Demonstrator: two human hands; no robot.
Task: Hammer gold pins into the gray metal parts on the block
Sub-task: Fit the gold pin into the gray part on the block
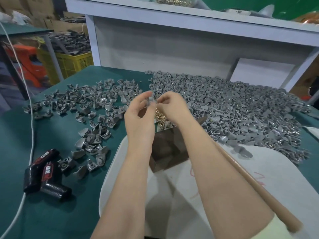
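Even, bright light; hands [155,107] motion-blurred; wide-angle bending at edges.

One gray metal part [150,99], blurred, is pinched upright in the left hand [139,118] above a small heap of gold pins [159,116]. The dark block [165,149] sits just nearer. Loose gray parts [86,104] scatter left; a deep pile [241,109] spreads right.
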